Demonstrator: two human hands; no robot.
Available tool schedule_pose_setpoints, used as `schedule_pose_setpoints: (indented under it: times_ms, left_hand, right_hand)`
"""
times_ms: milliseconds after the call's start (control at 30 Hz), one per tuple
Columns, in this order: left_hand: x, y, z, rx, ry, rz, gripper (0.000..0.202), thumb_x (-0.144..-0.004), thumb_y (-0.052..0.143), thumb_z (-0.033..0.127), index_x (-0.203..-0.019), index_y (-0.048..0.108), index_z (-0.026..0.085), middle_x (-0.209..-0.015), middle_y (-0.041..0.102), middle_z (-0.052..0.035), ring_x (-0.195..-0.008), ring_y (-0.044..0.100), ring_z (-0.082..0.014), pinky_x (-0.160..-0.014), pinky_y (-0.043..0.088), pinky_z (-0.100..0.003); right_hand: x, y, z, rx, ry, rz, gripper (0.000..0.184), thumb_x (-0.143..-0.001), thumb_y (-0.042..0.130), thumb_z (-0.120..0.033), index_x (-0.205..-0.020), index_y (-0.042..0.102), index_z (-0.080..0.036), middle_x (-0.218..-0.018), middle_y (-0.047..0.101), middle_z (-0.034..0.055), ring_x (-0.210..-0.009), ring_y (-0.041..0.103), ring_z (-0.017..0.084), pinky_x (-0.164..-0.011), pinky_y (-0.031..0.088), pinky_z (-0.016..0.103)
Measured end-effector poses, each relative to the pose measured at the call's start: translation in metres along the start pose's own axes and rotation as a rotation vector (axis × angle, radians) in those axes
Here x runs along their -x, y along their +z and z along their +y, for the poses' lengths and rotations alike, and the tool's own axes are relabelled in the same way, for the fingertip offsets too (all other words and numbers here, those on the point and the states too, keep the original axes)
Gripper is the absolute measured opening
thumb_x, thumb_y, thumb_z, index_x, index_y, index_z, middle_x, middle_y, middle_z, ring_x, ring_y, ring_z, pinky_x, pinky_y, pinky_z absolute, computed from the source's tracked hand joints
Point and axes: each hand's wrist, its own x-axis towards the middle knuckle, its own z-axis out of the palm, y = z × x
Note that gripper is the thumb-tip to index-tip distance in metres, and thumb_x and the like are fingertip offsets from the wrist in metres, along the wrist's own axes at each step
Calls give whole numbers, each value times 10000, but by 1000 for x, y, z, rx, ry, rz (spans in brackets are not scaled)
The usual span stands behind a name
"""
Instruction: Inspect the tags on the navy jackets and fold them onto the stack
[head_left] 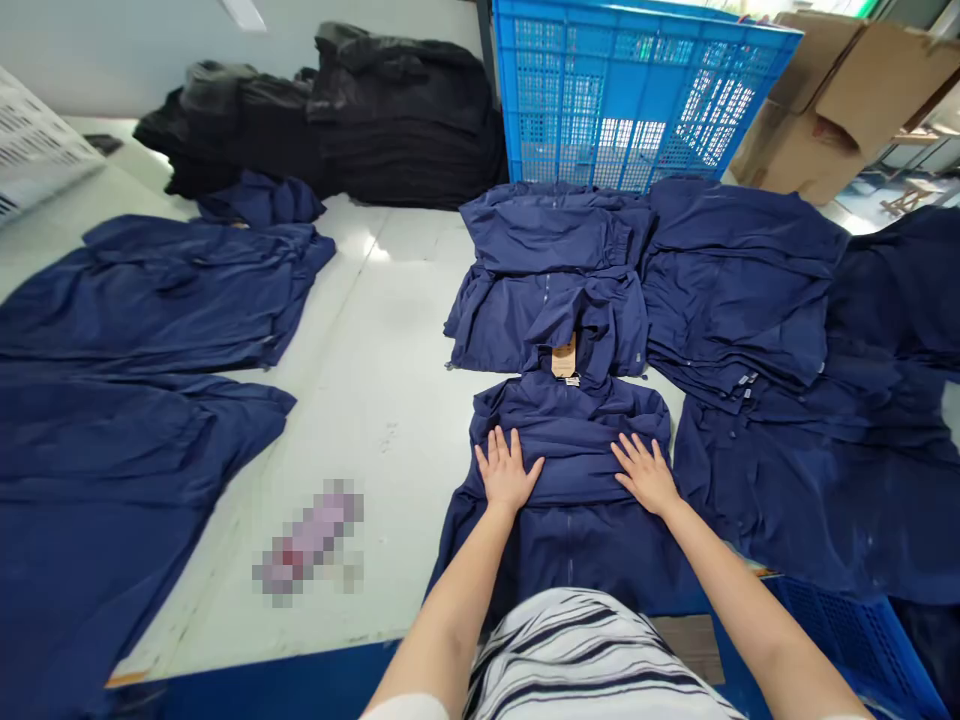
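Observation:
A navy blue jacket point(571, 432) lies flat on the white table point(375, 380) right in front of me, its hood end pointing away, with a brown paper tag point(564, 358) at the collar. My left hand point(506, 470) rests flat on the jacket's left side, fingers spread. My right hand point(645, 472) lies flat on its right side, fingers also spread. Both palms press on a folded band across the garment's middle. Neither hand holds anything.
Folded navy jackets point(739, 285) are stacked beyond and to the right; more navy garments point(142, 300) cover the left. Dark grey clothing point(360, 115) is piled at the back. A blue plastic crate point(630, 90) stands behind, cardboard boxes point(840, 100) far right, another blue crate point(855, 640) lower right.

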Motion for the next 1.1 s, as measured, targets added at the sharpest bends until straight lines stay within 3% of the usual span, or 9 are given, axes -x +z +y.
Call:
schedule_pose_setpoints:
  times_ms: [133, 233, 367, 500, 633, 767, 900, 1000, 1100]
  left_hand:
    - [-8, -18, -3, 23, -20, -64, 699, -923, 357, 601, -1443, 448, 143, -1532, 362, -201, -1434, 298, -326, -1161, 189, -558]
    - [-29, -35, -12, 0, 37, -88, 569, -913, 475, 443, -1428, 467, 203, -1530, 388, -153, -1414, 329, -316, -1135, 269, -510]
    - [-73, -54, -21, -126, 173, -150, 1106, -636, 812, 335, -1545, 199, 196, -1624, 109, -160, -1487, 99, -359, -1183, 122, -534]
    - [-105, -61, -20, -204, 142, -326, 1424, -443, 909, 442, -1554, 78, 127, -1600, 126, -243, -1484, -1, -406, -1162, 0, -606]
    - [-105, -61, -18, -191, 67, -389, 1223, -481, 886, 492, -1495, 293, 152, -1397, 506, -251, -1362, 378, -404, -1129, 173, -577]
    - [-78, -58, -23, -132, 47, -456, 533, -716, 737, 461, -1155, 628, 178, -1066, 712, -165, -1040, 646, -318, -951, 391, -434]
    - [-49, -67, -31, -92, 139, -416, 208, -851, 549, 299, -982, 689, 220, -1018, 727, -117, -1034, 647, -274, -904, 382, -390]
    - [-52, -98, -36, -82, 220, -304, 221, -807, 521, 177, -927, 701, 228, -983, 725, -105, -1028, 630, -266, -902, 362, -396]
    - [-76, -152, -36, -107, 288, -73, 265, -786, 495, 143, -914, 710, 231, -956, 708, -114, -1022, 599, -279, -912, 348, -427]
  right_hand:
    - [-14, -15, 8, -112, 71, -51, 448, -982, 373, -363, -1399, 513, -280, -1471, 488, 79, -1363, 433, 257, -1114, 332, 516]
    - [-36, -33, 20, -81, 82, 4, 558, -909, 530, -318, -1455, 438, -250, -1535, 393, 95, -1417, 347, 262, -1126, 327, 470]
    - [-73, -49, 35, 71, 142, -113, 1092, -670, 809, -369, -1552, 180, -233, -1623, 127, 140, -1486, 96, 353, -1146, 179, 612]
    - [-98, -53, 42, 91, 203, -262, 1332, -516, 891, -456, -1558, 107, -187, -1589, 204, 222, -1460, 152, 402, -1143, 107, 626]
    - [-94, -50, 37, 34, 212, -286, 984, -604, 844, -421, -1446, 394, -183, -1346, 561, 195, -1242, 501, 366, -1137, 129, 602]
    - [-66, -40, 21, 34, 143, -263, 336, -763, 664, -207, -1099, 654, -204, -1044, 706, 101, -1017, 625, 266, -1128, 171, 512]
    - [-40, -38, 13, 60, 107, -187, 352, -762, 552, -98, -1083, 654, -203, -1006, 690, 75, -972, 614, 213, -1101, 197, 445]
    - [-43, -63, 19, 66, 113, -69, 343, -747, 563, -121, -1065, 653, -217, -1015, 672, 71, -976, 590, 224, -1076, 227, 457]
    - [-62, -113, 29, 104, 109, 119, 295, -797, 535, -163, -1056, 659, -229, -1012, 657, 77, -993, 556, 248, -1095, 220, 475]
